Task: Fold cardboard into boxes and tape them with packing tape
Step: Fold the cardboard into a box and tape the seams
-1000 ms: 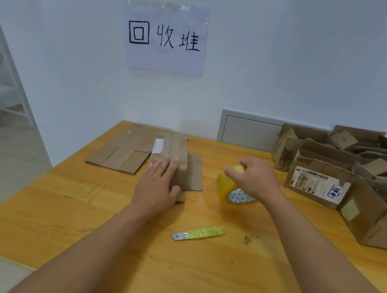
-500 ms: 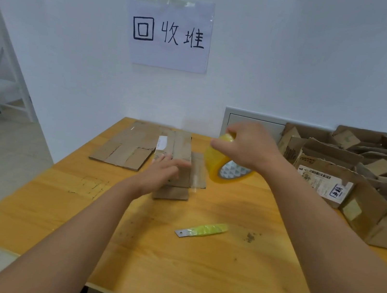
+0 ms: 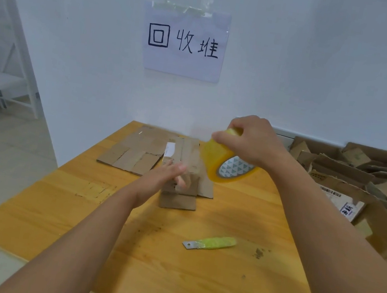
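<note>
One grip (image 3: 246,139) clutching tape roll (image 3: 223,161), other (image 3: 167,176) blurred over cardboard (image 3: 183,170)

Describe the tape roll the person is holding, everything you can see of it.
The tape roll is a wide ring of glossy, translucent yellow packing tape wound on a white core printed with a green triangle pattern. The right hand grips it from above, fingers curled over its top edge. It hangs tilted in the air above the wooden table, its open side facing the camera, just right of the small folded cardboard piece.

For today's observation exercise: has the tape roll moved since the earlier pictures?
Yes. The right hand has lifted the tape roll off the table, up and toward the flattened cardboard.
</note>
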`<act>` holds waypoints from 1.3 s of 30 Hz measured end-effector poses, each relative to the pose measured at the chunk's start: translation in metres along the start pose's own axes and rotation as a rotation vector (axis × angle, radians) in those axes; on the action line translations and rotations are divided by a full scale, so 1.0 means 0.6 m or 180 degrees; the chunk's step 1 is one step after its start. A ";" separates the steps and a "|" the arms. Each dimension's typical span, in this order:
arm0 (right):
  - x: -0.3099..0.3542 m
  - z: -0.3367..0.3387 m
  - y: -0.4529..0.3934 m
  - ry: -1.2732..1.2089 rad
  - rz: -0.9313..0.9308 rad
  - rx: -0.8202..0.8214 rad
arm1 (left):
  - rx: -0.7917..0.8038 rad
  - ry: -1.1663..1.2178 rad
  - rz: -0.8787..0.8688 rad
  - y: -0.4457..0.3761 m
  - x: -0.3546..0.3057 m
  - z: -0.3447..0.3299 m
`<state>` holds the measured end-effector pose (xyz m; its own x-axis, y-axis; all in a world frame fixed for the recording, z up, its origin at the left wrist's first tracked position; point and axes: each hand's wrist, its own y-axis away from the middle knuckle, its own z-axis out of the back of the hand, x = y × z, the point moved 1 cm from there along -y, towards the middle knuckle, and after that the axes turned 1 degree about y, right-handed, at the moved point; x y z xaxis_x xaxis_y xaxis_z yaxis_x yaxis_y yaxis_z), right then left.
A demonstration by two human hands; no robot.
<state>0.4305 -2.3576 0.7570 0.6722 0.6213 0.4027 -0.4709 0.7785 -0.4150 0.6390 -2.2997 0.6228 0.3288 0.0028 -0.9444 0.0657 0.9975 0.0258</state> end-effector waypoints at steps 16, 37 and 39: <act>-0.050 -0.036 0.004 -0.0181 -0.0510 -0.0224 | -0.0894 0.0975 -0.0210 -0.015 0.009 0.049; -0.112 -0.072 0.021 0.0779 -0.0217 0.1204 | -0.1747 -0.0151 -0.0185 -0.020 0.024 0.064; -0.126 -0.081 0.025 0.1242 -0.0086 0.1116 | -0.1764 -0.0148 -0.0163 -0.018 0.024 0.067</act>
<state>0.4003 -2.3971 0.6803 0.8181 0.5731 0.0480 -0.5684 0.8185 -0.0838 0.6811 -2.3133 0.6219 0.3803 -0.0371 -0.9241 -0.4184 0.8842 -0.2076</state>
